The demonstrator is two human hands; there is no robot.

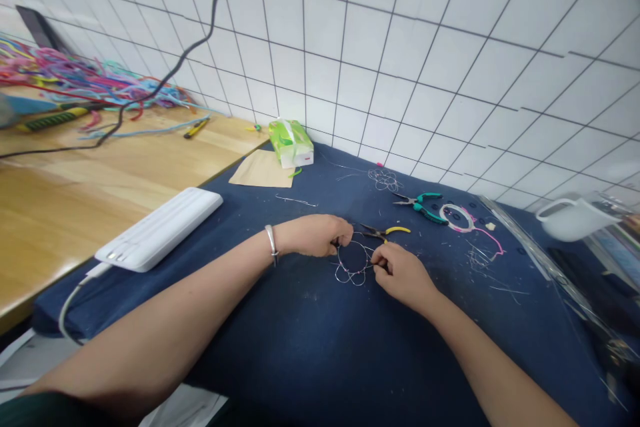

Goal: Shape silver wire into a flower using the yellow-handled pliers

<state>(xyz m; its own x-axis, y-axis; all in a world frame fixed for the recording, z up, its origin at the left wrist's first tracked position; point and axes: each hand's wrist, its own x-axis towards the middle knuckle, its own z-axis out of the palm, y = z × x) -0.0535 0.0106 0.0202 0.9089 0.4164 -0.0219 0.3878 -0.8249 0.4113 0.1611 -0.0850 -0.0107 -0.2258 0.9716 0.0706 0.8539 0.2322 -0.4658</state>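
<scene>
A thin silver wire ring (353, 265) with small loops along its lower edge lies on the dark blue cloth (310, 340). My left hand (313, 235) is closed, pinching the ring's upper left side. My right hand (400, 273) is closed, pinching the ring's right side. Yellow-handled pliers (386, 233) lie on the cloth just behind the ring, between my two hands. A silver bangle sits on my left wrist.
Green-handled pliers (421, 204), a wire flower (384, 179), a pink-and-white ring (459, 217) and wire scraps lie further back. A white power bank (161, 227), a tissue pack (291, 142) and brown paper (262, 169) are left. Coloured cords (75, 77) pile on the wooden bench. A white cup (575, 217) stands right.
</scene>
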